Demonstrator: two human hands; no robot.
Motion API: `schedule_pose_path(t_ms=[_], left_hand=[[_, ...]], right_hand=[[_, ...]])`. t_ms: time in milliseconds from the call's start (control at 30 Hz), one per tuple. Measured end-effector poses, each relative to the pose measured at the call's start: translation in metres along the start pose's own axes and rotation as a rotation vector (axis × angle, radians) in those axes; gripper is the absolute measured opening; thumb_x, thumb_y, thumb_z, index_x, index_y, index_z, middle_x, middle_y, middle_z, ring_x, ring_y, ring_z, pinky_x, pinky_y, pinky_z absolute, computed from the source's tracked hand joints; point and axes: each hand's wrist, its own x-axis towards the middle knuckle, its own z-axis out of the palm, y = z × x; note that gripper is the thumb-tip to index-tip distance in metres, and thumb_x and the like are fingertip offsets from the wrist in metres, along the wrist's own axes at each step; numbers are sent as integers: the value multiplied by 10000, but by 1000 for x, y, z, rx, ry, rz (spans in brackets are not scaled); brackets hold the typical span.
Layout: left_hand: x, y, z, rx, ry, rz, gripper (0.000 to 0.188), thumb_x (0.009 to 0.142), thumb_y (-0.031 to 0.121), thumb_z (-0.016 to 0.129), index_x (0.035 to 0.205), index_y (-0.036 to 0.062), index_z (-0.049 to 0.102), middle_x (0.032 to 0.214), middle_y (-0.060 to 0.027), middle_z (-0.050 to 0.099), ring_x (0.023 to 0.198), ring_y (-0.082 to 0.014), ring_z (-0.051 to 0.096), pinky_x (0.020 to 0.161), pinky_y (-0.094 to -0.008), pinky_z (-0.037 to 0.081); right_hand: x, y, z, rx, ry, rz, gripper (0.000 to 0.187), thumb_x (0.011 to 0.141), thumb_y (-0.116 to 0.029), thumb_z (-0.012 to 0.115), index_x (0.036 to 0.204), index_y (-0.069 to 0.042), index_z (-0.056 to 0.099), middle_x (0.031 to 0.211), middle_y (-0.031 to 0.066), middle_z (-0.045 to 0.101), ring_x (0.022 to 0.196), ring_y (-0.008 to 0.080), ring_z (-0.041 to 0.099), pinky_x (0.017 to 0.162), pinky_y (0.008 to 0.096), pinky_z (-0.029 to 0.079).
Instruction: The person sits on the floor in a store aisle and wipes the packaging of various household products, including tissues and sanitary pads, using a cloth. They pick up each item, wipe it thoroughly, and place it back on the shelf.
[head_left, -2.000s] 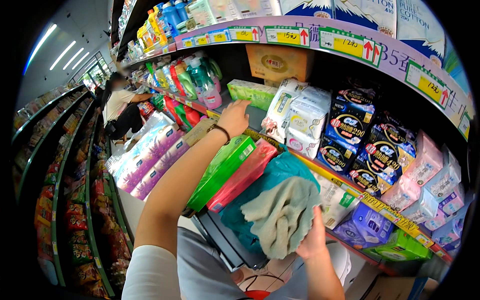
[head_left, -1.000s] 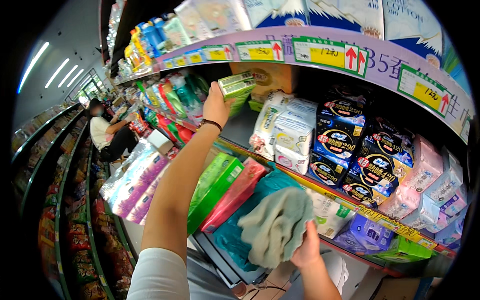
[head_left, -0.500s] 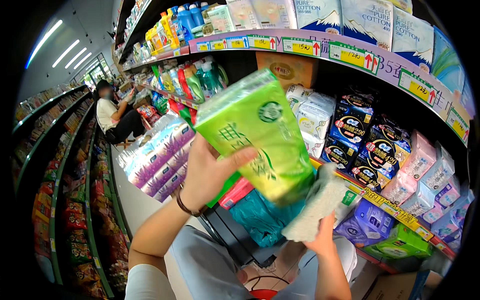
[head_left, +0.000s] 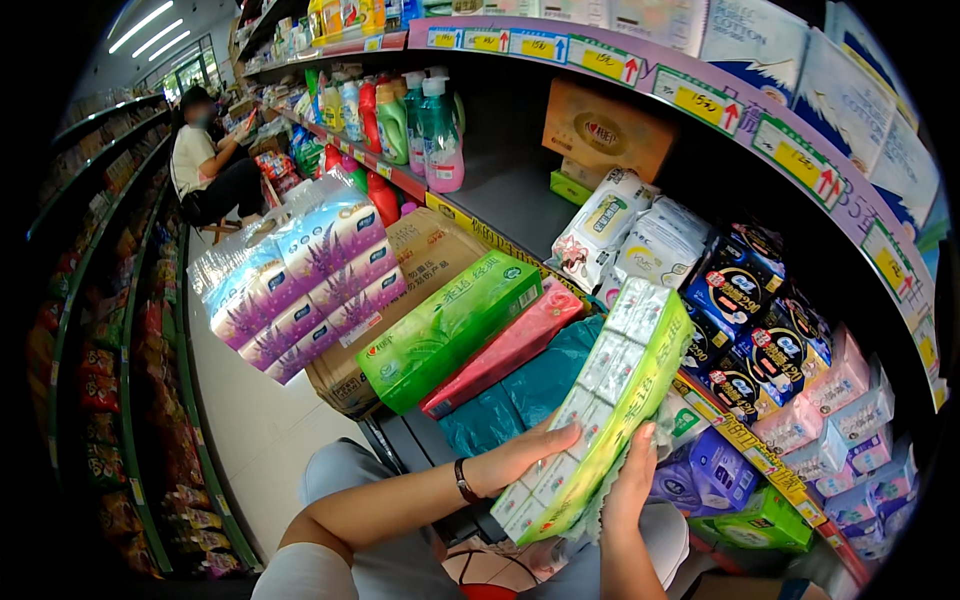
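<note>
I hold a green and white multi-pack of pocket tissues (head_left: 600, 400) tilted over my lap, its side with rows of small packs facing up. My left hand (head_left: 522, 455) is closed on its left edge, thumb lying on top. Against its right side presses my right hand (head_left: 628, 485), with a greyish cloth (head_left: 606, 490) partly visible between palm and pack. Beyond the pack are a teal plastic bag (head_left: 505, 405), a red-pink tissue box (head_left: 505, 345) and a long green tissue box (head_left: 445, 330).
Purple tissue bundles (head_left: 310, 285) and a cardboard box (head_left: 425, 250) stand at left. The shelf at right carries wipes (head_left: 605, 220), dark blue packs (head_left: 735, 280) and detergent bottles (head_left: 440, 135). A person (head_left: 205, 160) sits farther down the aisle.
The tissue pack has moved down and right and turned from its broad green face to its side. My right hand has brought the cloth against it. The view has shifted slightly.
</note>
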Motion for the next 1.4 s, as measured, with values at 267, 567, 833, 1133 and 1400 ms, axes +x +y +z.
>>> schedule_pose_path(t_ms=[267,567,833,1133,1400], left_hand=[[17,-37,-64,-668,-250,158,573,991,462,443,1404,71,371,1280,-84,523,1150,-198,536,988,-355,448],[-15,-14,-36,-521,-24,-330,441,997,282,463,1361,34,442,1265,-117,583,1108,-176,606,936,-325,498],[-24,-14,-12,-402,70,-370,514,986,313,466,1413,38,385,1301,-140,561,1123,-222,606,948,-349,493],[-8,18,-13,-507,166,-55,582,992,453,397,1406,44,400,1352,-171,514,1188,-290,551,1013,-442,434],[-18,-24,-10,-680,-75,-264,606,1001,479,329,1428,51,371,1406,-165,467,1237,-297,517,1028,-435,428]], right_hand=[[-32,-2,30,-560,-650,-548,657,746,-158,683,1318,63,448,1422,230,377,1377,328,298,1107,433,259],[46,-7,5,-433,-169,-331,438,901,-213,547,1258,39,511,1317,207,491,1253,345,434,1037,405,345],[42,-13,-18,-461,-174,-517,501,935,-166,494,1366,62,378,1432,216,380,1333,315,368,1110,394,248],[-29,-15,21,-704,-685,-839,681,777,-169,632,1407,-55,398,1465,122,390,1369,291,337,1130,396,253],[63,-25,-36,296,-4,52,479,980,-363,511,1286,5,501,1213,73,578,1074,144,544,913,272,423]])
